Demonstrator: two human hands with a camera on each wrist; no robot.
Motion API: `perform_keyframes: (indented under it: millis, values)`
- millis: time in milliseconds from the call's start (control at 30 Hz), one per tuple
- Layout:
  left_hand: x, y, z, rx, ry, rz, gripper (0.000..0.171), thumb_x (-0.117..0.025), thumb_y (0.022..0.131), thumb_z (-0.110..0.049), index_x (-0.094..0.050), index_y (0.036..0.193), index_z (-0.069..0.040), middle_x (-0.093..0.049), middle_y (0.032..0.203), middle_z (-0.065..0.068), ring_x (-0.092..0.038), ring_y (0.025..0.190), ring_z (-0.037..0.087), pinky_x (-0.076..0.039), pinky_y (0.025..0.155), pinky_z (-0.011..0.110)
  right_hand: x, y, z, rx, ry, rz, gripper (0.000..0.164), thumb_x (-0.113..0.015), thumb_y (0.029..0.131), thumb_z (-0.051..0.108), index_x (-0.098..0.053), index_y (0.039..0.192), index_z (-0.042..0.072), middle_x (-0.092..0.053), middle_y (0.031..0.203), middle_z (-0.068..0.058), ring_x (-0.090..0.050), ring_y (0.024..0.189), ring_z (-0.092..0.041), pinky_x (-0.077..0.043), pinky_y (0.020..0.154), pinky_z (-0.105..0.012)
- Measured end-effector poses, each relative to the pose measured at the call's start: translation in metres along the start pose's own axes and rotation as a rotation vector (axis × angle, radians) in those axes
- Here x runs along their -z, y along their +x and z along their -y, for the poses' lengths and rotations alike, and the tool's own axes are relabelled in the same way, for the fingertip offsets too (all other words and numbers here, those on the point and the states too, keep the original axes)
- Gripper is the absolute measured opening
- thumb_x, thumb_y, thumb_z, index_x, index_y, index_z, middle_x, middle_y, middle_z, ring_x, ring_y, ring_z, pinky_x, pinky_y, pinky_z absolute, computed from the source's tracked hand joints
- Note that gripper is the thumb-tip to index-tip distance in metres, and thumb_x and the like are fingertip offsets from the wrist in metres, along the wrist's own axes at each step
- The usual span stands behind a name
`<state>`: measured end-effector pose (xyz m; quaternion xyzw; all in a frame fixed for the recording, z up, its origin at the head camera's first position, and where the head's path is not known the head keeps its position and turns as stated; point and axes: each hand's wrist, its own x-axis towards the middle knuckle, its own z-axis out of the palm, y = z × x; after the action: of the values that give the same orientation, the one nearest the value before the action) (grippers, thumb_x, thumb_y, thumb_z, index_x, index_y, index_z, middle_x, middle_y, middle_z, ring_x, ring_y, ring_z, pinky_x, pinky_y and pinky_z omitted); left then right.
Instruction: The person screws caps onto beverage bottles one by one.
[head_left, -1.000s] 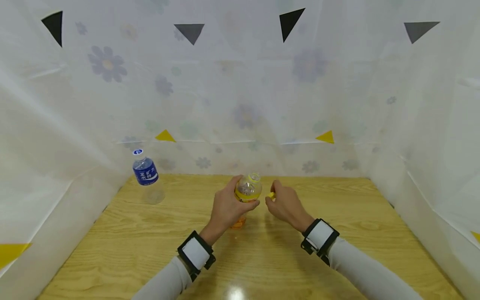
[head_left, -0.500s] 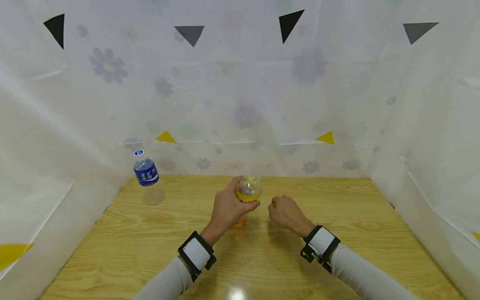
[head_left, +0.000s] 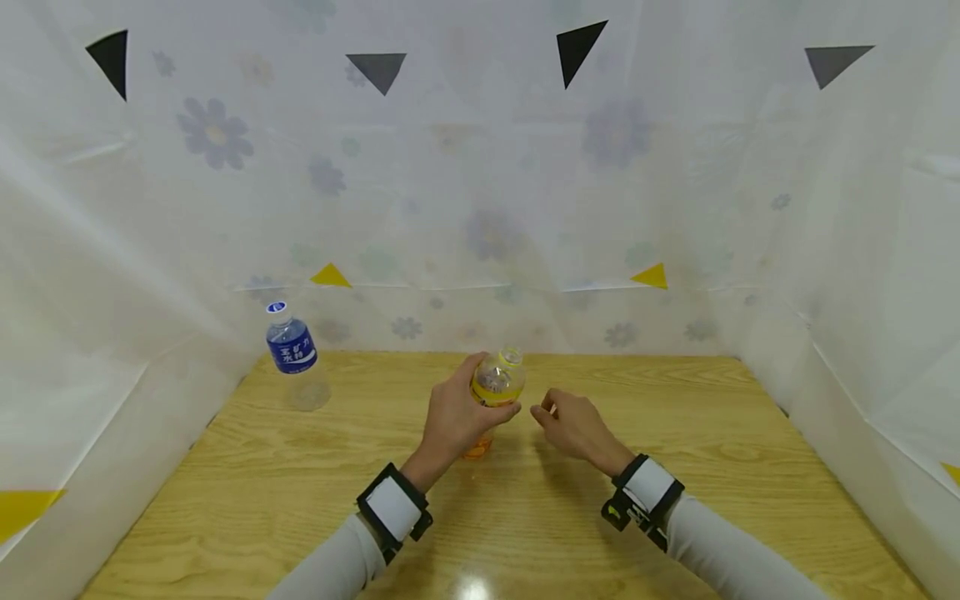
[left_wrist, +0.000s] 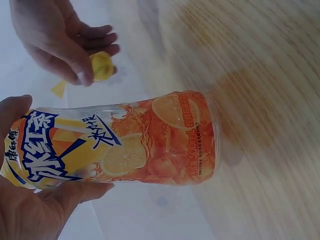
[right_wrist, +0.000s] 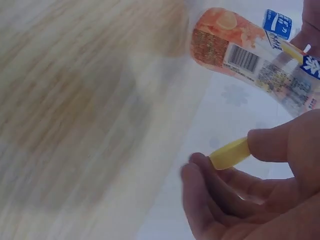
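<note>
My left hand (head_left: 456,414) grips the upper part of a plastic iced tea bottle (left_wrist: 150,137) with an orange and yellow label. The bottle stands near the middle of the table, its mouth (head_left: 511,356) uncapped. Just right of it, my right hand (head_left: 576,423) pinches a yellow bottle cap (right_wrist: 231,153) between thumb and fingertips, apart from the bottle. The same cap (left_wrist: 102,66) shows in the left wrist view, while in the head view the fingers hide it.
A clear bottle with a blue label (head_left: 293,352) and white-and-blue cap stands at the back left of the wooden table (head_left: 247,500). White flowered sheeting (head_left: 480,167) with black, grey and yellow triangles encloses the back and sides.
My right hand has dropped slightly and turned, with the yellow cap going out of sight in the head view. The left hand and the iced tea bottle have stayed nearly still.
</note>
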<state>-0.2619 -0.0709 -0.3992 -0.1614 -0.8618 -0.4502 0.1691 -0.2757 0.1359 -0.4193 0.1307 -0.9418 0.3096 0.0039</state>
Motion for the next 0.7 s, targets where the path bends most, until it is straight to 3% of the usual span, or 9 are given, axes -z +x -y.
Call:
perform_keyframes:
  millis: [167,400,533,700]
  values:
    - [0.0,0.0,0.0,-0.012,0.006,-0.003,0.073,-0.089,0.078,-0.033,-0.055,0.14,-0.013,-0.072,0.111,0.007,-0.072,0.09,0.019,-0.058,0.069,0.03,0.021,0.002,0.01,0.067,0.052,-0.098,0.025,-0.059,0.104,0.024,-0.064,0.111,0.001,-0.069,0.087,-0.01,-0.063,0.067,-0.017,-0.05,0.058,-0.033]
    - [-0.002,0.001,0.0,-0.022,0.002,-0.005,0.072,-0.089,0.077,-0.032,-0.056,0.139,-0.014,-0.073,0.111,0.005,-0.072,0.091,0.018,-0.058,0.07,0.032,0.061,-0.002,0.047,0.2,0.165,-0.241,0.026,-0.059,0.103,0.013,-0.063,0.125,0.001,-0.07,0.109,-0.016,-0.069,0.095,-0.03,-0.056,0.081,-0.047]
    - [-0.002,0.001,0.001,-0.036,0.003,-0.01,0.072,-0.09,0.077,-0.031,-0.057,0.138,-0.014,-0.073,0.112,0.005,-0.072,0.091,0.018,-0.059,0.071,0.032,0.074,-0.007,0.068,0.291,0.173,-0.276,0.025,-0.062,0.1,0.008,-0.065,0.125,0.006,-0.071,0.112,-0.012,-0.07,0.095,-0.028,-0.056,0.08,-0.045]
    - [-0.003,0.001,0.002,-0.048,0.011,-0.011,0.07,-0.089,0.077,-0.031,-0.057,0.137,-0.015,-0.073,0.109,0.005,-0.072,0.087,0.017,-0.057,0.067,0.028,0.074,-0.008,0.084,0.367,0.11,-0.27,0.03,-0.062,0.097,0.0,-0.067,0.125,0.008,-0.07,0.115,-0.011,-0.07,0.093,-0.027,-0.058,0.077,-0.044]
